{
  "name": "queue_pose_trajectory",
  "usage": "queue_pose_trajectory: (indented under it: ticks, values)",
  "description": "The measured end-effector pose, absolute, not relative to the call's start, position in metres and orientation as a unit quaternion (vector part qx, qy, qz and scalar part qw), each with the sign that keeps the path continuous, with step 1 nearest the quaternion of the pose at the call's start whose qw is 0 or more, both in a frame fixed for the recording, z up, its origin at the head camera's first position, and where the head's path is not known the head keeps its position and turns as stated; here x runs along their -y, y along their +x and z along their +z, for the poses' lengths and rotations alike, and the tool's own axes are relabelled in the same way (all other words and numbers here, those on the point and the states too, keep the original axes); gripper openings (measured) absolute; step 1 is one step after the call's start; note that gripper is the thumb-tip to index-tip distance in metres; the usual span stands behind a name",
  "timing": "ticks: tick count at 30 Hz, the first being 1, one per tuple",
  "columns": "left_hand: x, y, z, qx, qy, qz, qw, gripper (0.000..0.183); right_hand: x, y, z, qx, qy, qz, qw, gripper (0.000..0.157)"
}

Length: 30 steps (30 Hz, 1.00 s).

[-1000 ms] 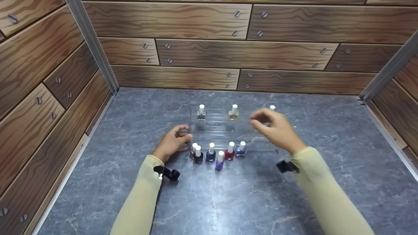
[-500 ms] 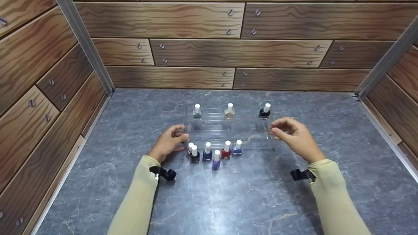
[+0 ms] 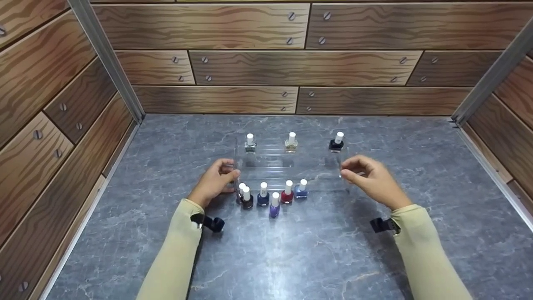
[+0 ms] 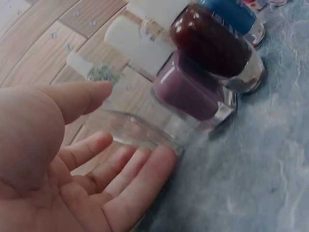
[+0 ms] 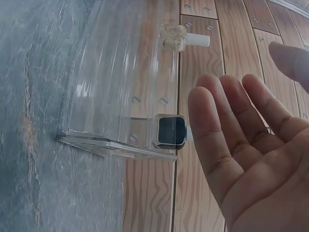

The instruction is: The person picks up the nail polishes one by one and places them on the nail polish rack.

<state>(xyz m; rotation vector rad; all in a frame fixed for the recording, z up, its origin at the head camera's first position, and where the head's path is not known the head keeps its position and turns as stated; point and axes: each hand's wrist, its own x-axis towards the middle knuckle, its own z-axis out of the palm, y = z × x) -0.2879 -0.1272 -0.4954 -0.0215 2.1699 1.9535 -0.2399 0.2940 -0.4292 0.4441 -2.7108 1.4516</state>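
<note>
A clear stepped display rack point(image 3: 266, 169) stands on the table. Its top step bears a pale green glittery nail polish bottle point(image 3: 250, 146), a pale gold one point(image 3: 291, 145) and a black one point(image 3: 336, 144), all white-capped. My left hand point(image 3: 213, 182) is at the rack's left end, relaxed fingertips against the clear side panel in the left wrist view. Beside it stand a mauve bottle point(image 4: 188, 92) and a dark brown one point(image 4: 212, 46). My right hand point(image 3: 374, 179) hovers by the rack's right end, fingers extended and holding nothing; the right wrist view shows the black bottle point(image 5: 171, 131) behind the fingertips.
In front of the rack stand blue point(image 3: 263, 198), red point(image 3: 287, 196) and light blue point(image 3: 301, 191) polish bottles, with a purple one point(image 3: 274, 209) nearer. Wood-patterned walls point(image 3: 245, 100) enclose the grey marbled table point(image 3: 316, 258) at the back and sides.
My right hand has drawn back from over the black bottle to the rack's right end, uncovering that bottle. The left hand stays at the left end. The head view has shifted slightly.
</note>
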Motion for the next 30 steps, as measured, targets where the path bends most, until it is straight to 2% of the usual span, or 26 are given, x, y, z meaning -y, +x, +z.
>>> queue_pose_trajectory:
  ticks: [9,15,30]
  values:
    - [0.121,-0.285,-0.485,-0.778,0.000,0.625,0.068,0.052,-0.289,-0.243,-0.433,0.888,0.151,0.435,0.000,0.027]
    - [0.118,-0.289,-0.479,-0.791,0.003,0.607,0.078,0.060,-0.291,-0.240,-0.434,0.894,0.148,0.422,-0.018,0.029]
    - [0.120,-0.290,-0.475,-0.795,0.010,0.601,0.087,0.060,-0.288,-0.243,-0.441,0.899,0.160,0.406,-0.036,0.024]
